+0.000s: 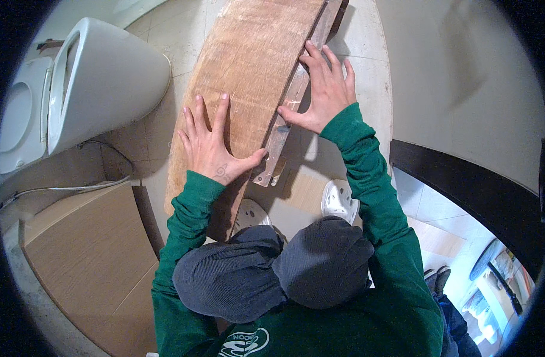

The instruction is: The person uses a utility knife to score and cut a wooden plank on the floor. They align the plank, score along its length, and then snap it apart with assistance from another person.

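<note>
In front of me a long brown wooden board reaches away toward the top of the head view. A narrower wooden strip runs along its right edge. My left hand lies on the board's near part, fingers spread, its thumb stretched to the edge by the strip. Farther off, my right hand is spread at the right edge, with fingertips and thumb touching the strip and board edge. Neither hand is wrapped around anything. The board's underside is hidden.
A white toilet stands at the left, with a thin hose below it. A brown cabinet panel is at lower left. My white clogs are on the tiled floor. A dark door-frame edge borders the right; a person's feet show beyond.
</note>
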{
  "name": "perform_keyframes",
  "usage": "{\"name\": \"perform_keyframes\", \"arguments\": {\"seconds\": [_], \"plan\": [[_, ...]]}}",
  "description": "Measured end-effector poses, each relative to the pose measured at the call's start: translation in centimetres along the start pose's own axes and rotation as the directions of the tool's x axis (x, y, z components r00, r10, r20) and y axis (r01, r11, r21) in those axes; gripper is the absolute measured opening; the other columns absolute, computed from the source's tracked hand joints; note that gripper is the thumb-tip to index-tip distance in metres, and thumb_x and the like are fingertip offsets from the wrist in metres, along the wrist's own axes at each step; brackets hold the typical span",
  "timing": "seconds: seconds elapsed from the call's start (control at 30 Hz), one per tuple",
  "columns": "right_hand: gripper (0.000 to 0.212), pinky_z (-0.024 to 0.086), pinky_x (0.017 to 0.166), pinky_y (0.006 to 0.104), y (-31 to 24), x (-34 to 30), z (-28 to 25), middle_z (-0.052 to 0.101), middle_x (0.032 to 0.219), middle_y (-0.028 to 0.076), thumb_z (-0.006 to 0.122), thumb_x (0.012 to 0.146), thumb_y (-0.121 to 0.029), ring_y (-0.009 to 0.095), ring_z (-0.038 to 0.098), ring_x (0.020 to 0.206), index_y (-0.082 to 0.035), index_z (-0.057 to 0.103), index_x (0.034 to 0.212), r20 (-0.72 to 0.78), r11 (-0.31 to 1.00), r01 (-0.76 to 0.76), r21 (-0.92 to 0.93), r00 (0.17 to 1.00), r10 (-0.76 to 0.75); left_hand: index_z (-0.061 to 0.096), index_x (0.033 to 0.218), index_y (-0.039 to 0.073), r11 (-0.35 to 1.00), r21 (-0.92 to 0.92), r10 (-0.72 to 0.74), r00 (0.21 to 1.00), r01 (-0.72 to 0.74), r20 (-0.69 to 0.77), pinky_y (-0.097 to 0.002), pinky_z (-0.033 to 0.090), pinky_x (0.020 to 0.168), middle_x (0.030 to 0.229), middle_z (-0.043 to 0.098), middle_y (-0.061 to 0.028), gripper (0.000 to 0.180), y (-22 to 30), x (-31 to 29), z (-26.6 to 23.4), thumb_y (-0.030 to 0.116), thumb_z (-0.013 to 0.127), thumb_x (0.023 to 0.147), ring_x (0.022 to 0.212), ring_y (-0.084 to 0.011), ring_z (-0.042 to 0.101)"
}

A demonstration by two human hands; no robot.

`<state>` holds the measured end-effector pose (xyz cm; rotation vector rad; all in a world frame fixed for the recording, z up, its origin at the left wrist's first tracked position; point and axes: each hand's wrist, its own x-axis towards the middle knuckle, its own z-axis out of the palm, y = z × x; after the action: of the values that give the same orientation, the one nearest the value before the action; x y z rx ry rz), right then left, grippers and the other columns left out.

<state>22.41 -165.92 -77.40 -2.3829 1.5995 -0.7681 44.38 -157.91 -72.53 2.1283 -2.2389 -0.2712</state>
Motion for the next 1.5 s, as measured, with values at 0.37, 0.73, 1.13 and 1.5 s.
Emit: {"name": "perform_keyframes", "arguments": {"seconds": [0.37,0.73,1.13,1.5], "plan": [[0.091,0.014,0.103,0.0633,-0.12,0.02,0.08,0.028,0.142,0.012,0.069,0.055,-0.053,0.035,0.023,0.131,-0.006,0.039,0.127,0.022,1.000,-0.020,-0.016,1.000,0.020,0.018,0.145,0.026,1.000,-0.005,0.005,1.000,-0.005,0.018,-0.0719,0.015,0.096,0.146,0.009,-0.0259,0.116,-0.11,0.05,-0.03,0.061,0.074,0.049,0.132,-0.0533,0.007],[0.093,0.014,0.103,0.0643,-0.45,-0.01,0.19,0.027,0.143,0.013,0.070,0.054,-0.051,0.036,0.021,0.133,-0.004,0.038,0.127,0.026,0.999,-0.030,-0.034,0.999,0.031,0.020,0.145,0.025,1.000,0.004,0.010,1.000,-0.010,-0.005,-0.0690,0.016,0.098,0.148,0.011,-0.0224,0.115,-0.03,-0.07,-0.17,0.060,0.076,0.050,0.134,-0.0491,0.010],[0.093,0.015,0.102,0.0652,-0.68,0.04,0.34,0.027,0.143,0.015,0.069,0.055,-0.051,0.038,0.021,0.133,-0.003,0.035,0.128,0.029,0.998,-0.037,-0.051,0.999,0.039,0.021,0.145,0.024,1.000,-0.010,0.023,1.000,-0.023,0.000,-0.0722,0.013,0.096,0.146,0.010,-0.0273,0.116,-0.33,-0.03,0.19,0.064,0.072,0.049,0.132,-0.0528,0.007],[0.093,0.015,0.102,0.0654,-0.68,0.03,0.28,0.026,0.144,0.016,0.069,0.055,-0.049,0.038,0.022,0.133,-0.003,0.035,0.128,0.044,0.998,-0.040,-0.048,0.998,0.042,0.020,0.144,0.025,1.000,-0.005,0.010,1.000,-0.010,0.006,-0.0720,0.015,0.096,0.147,0.008,-0.0251,0.115,-0.26,-0.02,0.19,0.064,0.072,0.049,0.133,-0.0523,0.007]]}}
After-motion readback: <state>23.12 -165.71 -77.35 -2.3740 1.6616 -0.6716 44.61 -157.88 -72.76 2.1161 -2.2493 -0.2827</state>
